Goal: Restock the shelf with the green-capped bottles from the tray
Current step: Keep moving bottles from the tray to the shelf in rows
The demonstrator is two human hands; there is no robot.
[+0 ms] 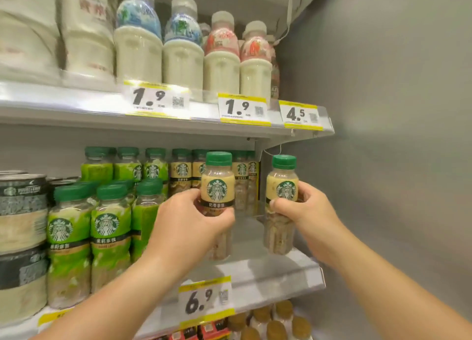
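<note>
Hands each grip one upright bottle: left hand [190, 218] one green-capped bottle [217, 186], right hand [304, 212] another [281, 186].

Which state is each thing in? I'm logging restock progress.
Left hand: grip closed on a cream-labelled, green-capped bottle, upright, capped.
Right hand: grip closed on a second cream-labelled bottle, upright, capped.
Green-labelled bottles: standing on the shelf.
Grey metal shelf: bare at its right front.
</note>
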